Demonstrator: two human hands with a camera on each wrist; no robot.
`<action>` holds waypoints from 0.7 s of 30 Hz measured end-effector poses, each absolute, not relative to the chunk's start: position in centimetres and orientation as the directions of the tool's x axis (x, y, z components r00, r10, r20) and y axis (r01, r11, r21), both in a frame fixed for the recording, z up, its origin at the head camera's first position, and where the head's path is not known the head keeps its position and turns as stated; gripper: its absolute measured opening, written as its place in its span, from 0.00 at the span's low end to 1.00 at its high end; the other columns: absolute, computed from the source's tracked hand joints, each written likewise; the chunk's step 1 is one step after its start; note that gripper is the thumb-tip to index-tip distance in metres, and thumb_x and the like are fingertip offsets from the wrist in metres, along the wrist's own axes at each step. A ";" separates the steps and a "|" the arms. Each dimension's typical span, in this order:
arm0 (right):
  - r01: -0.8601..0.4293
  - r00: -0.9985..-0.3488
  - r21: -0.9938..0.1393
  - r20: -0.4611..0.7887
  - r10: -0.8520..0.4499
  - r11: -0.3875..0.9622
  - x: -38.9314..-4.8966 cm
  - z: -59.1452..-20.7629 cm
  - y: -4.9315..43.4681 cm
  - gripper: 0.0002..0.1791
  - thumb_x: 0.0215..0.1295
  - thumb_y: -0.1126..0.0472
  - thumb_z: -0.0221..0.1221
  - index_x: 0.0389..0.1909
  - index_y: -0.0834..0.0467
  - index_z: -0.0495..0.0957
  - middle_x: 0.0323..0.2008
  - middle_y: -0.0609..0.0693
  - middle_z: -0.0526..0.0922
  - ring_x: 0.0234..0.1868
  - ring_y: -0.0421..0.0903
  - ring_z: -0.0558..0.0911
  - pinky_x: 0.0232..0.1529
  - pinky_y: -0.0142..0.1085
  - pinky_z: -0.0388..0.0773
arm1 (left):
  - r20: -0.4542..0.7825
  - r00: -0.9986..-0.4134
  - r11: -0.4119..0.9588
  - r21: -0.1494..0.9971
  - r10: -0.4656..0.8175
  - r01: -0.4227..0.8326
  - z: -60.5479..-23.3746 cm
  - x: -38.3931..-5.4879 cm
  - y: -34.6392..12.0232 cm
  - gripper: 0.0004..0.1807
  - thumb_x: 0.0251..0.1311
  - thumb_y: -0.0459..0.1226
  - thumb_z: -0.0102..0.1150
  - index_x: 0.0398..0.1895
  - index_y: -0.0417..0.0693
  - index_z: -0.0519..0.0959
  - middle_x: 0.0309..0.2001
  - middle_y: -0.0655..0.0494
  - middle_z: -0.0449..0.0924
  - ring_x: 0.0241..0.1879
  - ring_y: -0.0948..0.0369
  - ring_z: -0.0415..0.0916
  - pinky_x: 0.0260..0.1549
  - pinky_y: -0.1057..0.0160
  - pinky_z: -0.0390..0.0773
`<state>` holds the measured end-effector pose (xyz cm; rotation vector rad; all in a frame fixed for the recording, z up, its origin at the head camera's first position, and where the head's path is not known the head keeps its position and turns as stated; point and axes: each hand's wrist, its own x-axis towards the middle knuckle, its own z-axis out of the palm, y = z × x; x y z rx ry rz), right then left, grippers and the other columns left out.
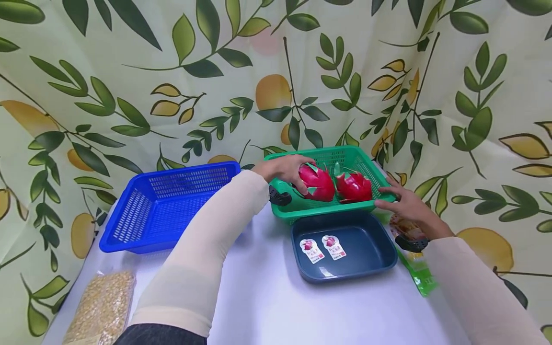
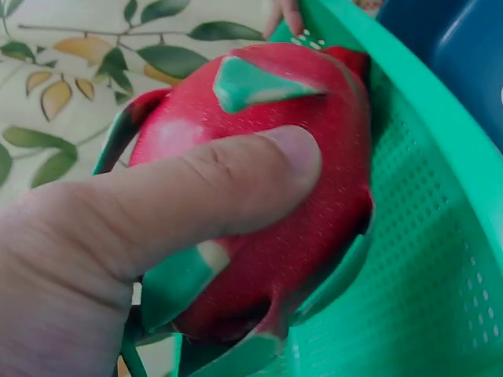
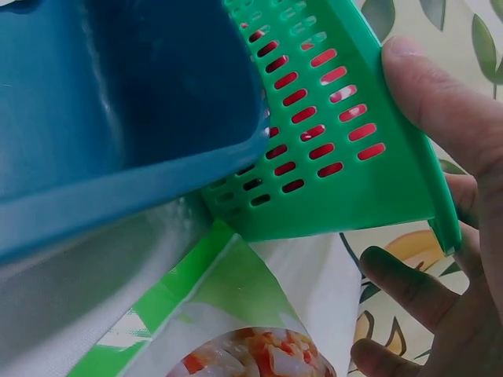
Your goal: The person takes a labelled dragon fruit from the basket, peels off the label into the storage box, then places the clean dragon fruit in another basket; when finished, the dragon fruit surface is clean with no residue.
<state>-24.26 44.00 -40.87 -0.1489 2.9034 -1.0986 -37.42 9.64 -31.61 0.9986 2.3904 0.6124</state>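
Observation:
My left hand grips a red dragon fruit with green-tipped scales, inside the green basket. In the left wrist view the thumb presses across the skin of that fruit; the other fingers are hidden behind it. Whether the fruit touches the basket floor I cannot tell. Beside it lies a second dragon fruit. My right hand holds the basket's front right corner. There, the right wrist view shows the thumb on the rim and fingers beyond it, two of them spread away.
In front of the basket sits a dark blue tray with two fruit-printed labels. A blue basket stands at left, a bag of pale grains nearer. Under my right wrist lies a green food packet. Patterned cloth hangs behind.

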 end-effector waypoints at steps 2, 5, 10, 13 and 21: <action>-0.076 -0.995 -0.668 -0.001 -0.103 0.740 -24.4 -40.9 43.6 0.36 0.64 0.46 0.61 0.63 0.69 0.68 0.74 0.65 0.41 0.69 0.73 0.45 0.57 0.69 0.57 | -0.266 -0.610 0.630 0.578 0.746 0.518 -32.6 -37.7 9.7 0.53 0.38 0.39 0.80 0.72 0.54 0.61 0.58 0.52 0.68 0.56 0.54 0.65 0.38 0.61 0.80; -0.070 -0.996 -0.670 0.003 -0.092 0.739 -24.4 -40.9 43.5 0.36 0.64 0.46 0.61 0.63 0.68 0.68 0.74 0.65 0.41 0.69 0.73 0.48 0.56 0.68 0.59 | -0.283 -0.589 0.609 0.633 0.757 0.478 -33.9 -38.1 10.0 0.54 0.38 0.36 0.80 0.72 0.55 0.61 0.58 0.52 0.68 0.56 0.54 0.65 0.40 0.59 0.80; -0.063 -0.996 -0.682 -0.002 -0.089 0.729 -24.4 -41.0 43.4 0.37 0.64 0.45 0.61 0.63 0.68 0.67 0.74 0.64 0.41 0.68 0.73 0.50 0.56 0.67 0.62 | -0.302 -0.594 0.602 0.687 0.746 0.407 -36.2 -38.4 10.1 0.54 0.38 0.30 0.78 0.73 0.55 0.60 0.57 0.51 0.67 0.57 0.53 0.64 0.38 0.61 0.81; -0.056 -0.996 -0.689 -0.010 -0.087 0.722 -24.5 -41.2 43.2 0.37 0.64 0.44 0.61 0.64 0.67 0.67 0.75 0.63 0.40 0.69 0.73 0.47 0.57 0.68 0.58 | -0.308 -0.590 0.603 0.689 0.746 0.402 -37.4 -38.3 10.0 0.54 0.40 0.27 0.76 0.73 0.53 0.58 0.59 0.49 0.66 0.58 0.52 0.63 0.38 0.63 0.80; -0.029 -0.997 -0.681 -0.033 -0.071 0.732 -24.8 -41.0 43.3 0.39 0.63 0.42 0.61 0.65 0.66 0.66 0.75 0.62 0.39 0.70 0.71 0.41 0.57 0.71 0.54 | -0.327 -0.627 0.626 0.703 0.707 0.337 -38.5 -37.8 9.5 0.54 0.42 0.33 0.76 0.74 0.60 0.58 0.65 0.51 0.62 0.60 0.53 0.60 0.44 0.59 0.78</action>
